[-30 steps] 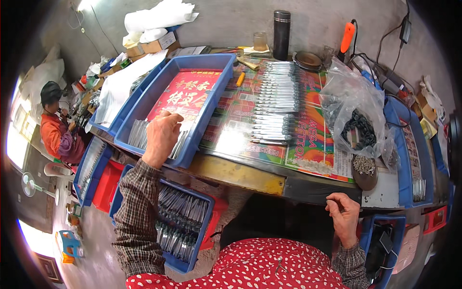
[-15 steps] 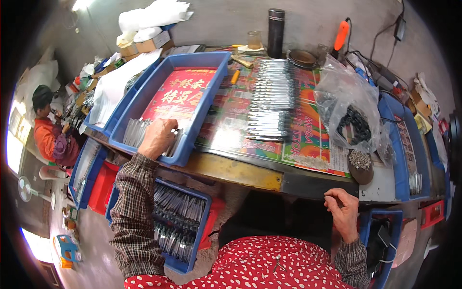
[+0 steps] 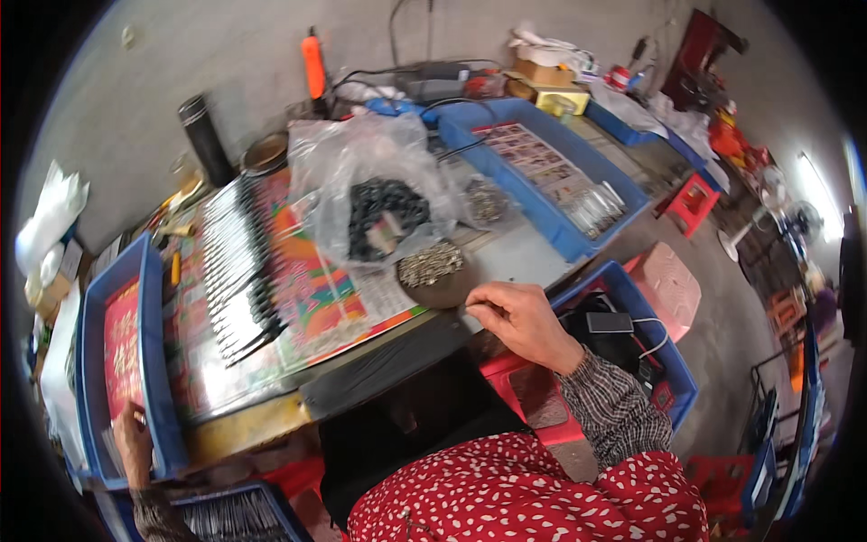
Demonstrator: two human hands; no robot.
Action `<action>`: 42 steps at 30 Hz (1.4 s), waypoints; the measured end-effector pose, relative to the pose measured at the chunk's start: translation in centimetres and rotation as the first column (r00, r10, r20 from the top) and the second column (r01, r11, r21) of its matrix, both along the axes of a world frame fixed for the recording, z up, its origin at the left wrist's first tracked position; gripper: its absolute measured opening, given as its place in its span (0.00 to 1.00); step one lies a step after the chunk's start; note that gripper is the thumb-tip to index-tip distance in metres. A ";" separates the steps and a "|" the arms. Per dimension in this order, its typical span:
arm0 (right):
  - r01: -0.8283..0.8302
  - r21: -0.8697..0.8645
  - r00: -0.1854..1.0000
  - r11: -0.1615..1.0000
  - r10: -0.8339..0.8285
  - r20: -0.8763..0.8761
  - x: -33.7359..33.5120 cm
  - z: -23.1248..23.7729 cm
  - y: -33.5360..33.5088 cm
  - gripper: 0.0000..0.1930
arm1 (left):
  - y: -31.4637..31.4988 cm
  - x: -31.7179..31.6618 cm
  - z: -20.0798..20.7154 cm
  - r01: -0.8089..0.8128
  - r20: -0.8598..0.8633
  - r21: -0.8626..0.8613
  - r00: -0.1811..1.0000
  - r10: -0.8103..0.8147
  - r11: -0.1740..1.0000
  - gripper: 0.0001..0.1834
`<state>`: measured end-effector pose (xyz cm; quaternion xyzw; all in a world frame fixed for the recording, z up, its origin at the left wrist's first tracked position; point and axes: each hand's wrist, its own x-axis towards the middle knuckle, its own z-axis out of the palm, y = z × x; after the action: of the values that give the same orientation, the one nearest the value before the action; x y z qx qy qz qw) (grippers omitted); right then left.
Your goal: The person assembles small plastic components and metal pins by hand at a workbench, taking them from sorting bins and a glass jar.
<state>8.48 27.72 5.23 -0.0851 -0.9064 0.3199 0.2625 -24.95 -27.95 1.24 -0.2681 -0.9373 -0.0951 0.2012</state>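
The work seems partway — rods lie in a row on the bench, bits are left in the dish — with left hand at the tray, right hand beside the dish, each grip's hold I cannot tell.

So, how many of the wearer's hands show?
2: the left hand at the near end of the red-lined tray, the right hand beside the brown dish.
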 end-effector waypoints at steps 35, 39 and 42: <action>0.345 0.574 0.703 0.742 -0.610 0.366 2.4 -0.1 27.4 0.15 | 15.3 9.5 4.0 0.019 -0.089 0.443 0.996 0.023 0.896 0.13; 0.363 0.539 0.789 0.760 -0.558 0.257 2.9 -0.4 27.3 0.13 | 17.0 11.1 3.4 0.084 0.021 0.504 0.994 -0.109 0.860 0.11; 0.397 0.586 0.717 0.706 -0.638 0.282 3.2 -0.7 28.3 0.09 | 19.4 12.5 3.7 0.126 0.074 0.575 0.976 -0.204 0.808 0.09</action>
<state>11.72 56.05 4.58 -0.3497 -0.9269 -0.0386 0.1309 -12.41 -8.56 4.97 -0.2698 -0.8509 -0.4039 0.2000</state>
